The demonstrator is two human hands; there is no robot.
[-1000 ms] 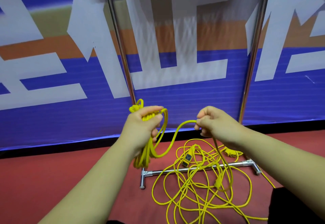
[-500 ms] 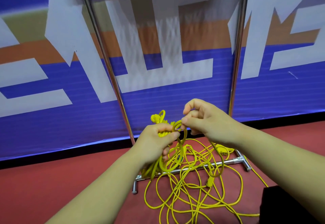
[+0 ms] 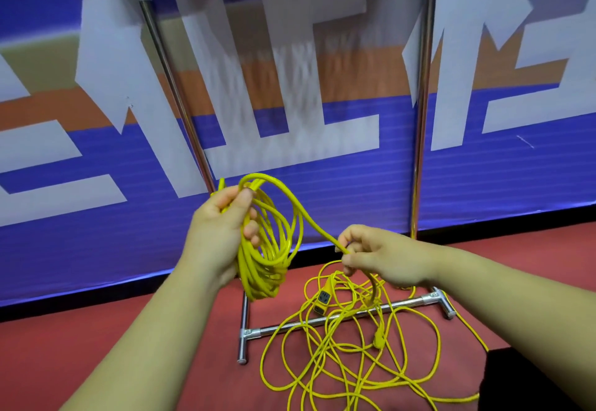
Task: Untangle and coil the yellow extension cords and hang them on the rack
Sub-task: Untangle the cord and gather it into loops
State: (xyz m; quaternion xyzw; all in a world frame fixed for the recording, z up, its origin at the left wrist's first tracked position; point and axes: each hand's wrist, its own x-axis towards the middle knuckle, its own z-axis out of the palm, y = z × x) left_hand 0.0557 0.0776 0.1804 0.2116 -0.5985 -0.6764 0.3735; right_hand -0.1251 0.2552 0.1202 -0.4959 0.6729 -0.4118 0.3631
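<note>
My left hand (image 3: 219, 233) grips the top of a coil of yellow extension cord (image 3: 267, 249), whose several loops hang down beside the palm. From the coil a single strand arcs right and down into my right hand (image 3: 377, 259), which pinches it between thumb and fingers. Below that hand the cord runs into a loose yellow tangle (image 3: 348, 346) spread on the red floor. A yellow socket block (image 3: 323, 298) lies in the tangle. The metal rack (image 3: 422, 120) stands behind, its two uprights rising from a base bar (image 3: 322, 322) on the floor.
A blue, white and orange banner wall (image 3: 322, 185) stands close behind the rack. The red floor (image 3: 80, 339) stretches left of the rack base. A black object (image 3: 529, 381) sits at the lower right edge.
My right hand has laid a loop onto the coil and slid down and right along the strand. The left hand has risen slightly with a fuller coil.
</note>
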